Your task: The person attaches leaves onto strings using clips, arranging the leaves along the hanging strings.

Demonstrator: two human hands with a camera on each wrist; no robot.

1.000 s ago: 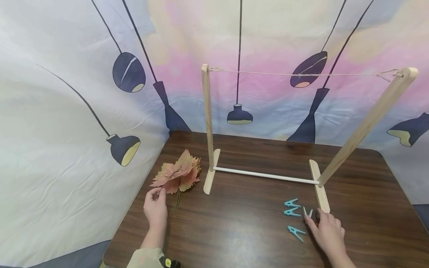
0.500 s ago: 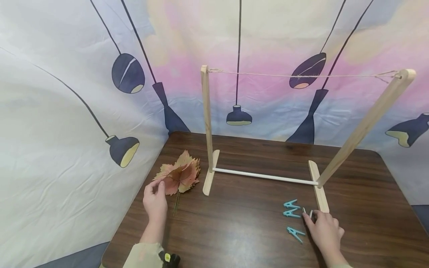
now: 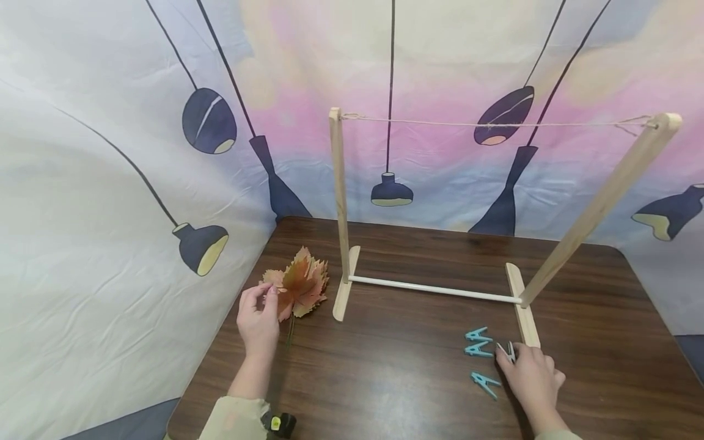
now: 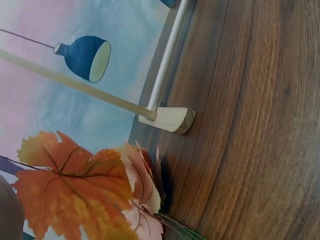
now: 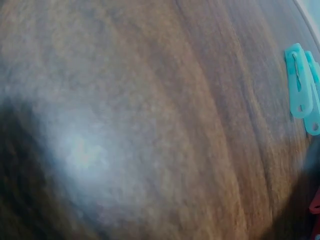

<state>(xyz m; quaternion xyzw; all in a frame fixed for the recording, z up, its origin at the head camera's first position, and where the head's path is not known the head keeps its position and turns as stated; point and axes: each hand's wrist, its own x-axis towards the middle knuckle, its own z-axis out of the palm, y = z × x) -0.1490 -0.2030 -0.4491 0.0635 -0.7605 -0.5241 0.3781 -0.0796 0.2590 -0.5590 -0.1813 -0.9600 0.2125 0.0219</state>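
With thumb and forefinger, my left hand (image 3: 258, 321) pinches an orange artificial leaf (image 3: 295, 275) by its stem end, lifted over a bunch of paler pink leaves (image 3: 316, 293). The left wrist view shows the orange leaf (image 4: 75, 187) close up, its dark stem running toward the hand at the left edge. On the right, my right hand (image 3: 532, 376) has thumb and fingers about a pale clothespin (image 3: 511, 350), partly hidden by them. Just left of it lie three blue clothespins (image 3: 477, 349), two together and one nearer. Two blue ones (image 5: 300, 82) show in the right wrist view.
A wooden frame (image 3: 340, 195) with a string (image 3: 429, 123) across its top and a white rod (image 3: 434, 288) low down stands on the brown table (image 3: 396, 373). A lamp-printed cloth (image 3: 440, 73) hangs behind. A red piece (image 5: 315, 202) shows at the right wrist view's edge.
My left hand has reached a leaf at the bunch, pinched it and drawn it up and slightly right. My right hand's fingers have closed in around the pale clothespin.
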